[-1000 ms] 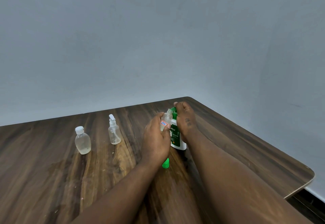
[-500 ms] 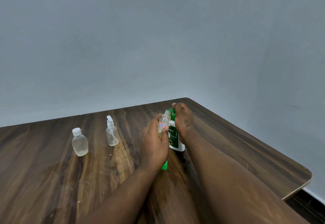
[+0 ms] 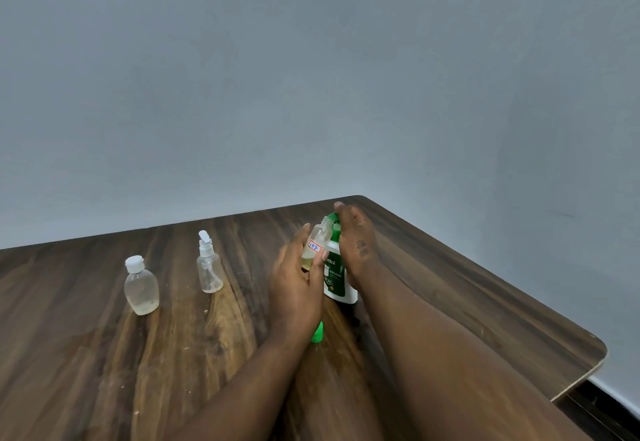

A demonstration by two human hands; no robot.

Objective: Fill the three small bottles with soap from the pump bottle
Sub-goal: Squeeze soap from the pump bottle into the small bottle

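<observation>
My left hand (image 3: pixel 296 284) holds a small clear bottle (image 3: pixel 317 241) with a red-edged sticker, uncapped and tilted, its mouth close to the green pump head. A little yellowish liquid shows at its bottom. My right hand (image 3: pixel 356 243) rests over the top of the green and white pump bottle (image 3: pixel 337 279), which stands on the table. A green cap (image 3: pixel 317 332) lies on the table under my left wrist. Two more small bottles stand to the left: a capped flat one (image 3: pixel 141 286) and a clear spray bottle (image 3: pixel 209 264).
The dark wooden table (image 3: pixel 104 354) ends at a rounded corner on the right (image 3: pixel 597 347) and at a far corner behind the pump bottle. A grey wall rises behind it. Dark floor shows at the bottom right.
Both hands stay at the pump bottle. The view has shifted slightly, so the bottles on the left sit a little lower and further left in the frame.
</observation>
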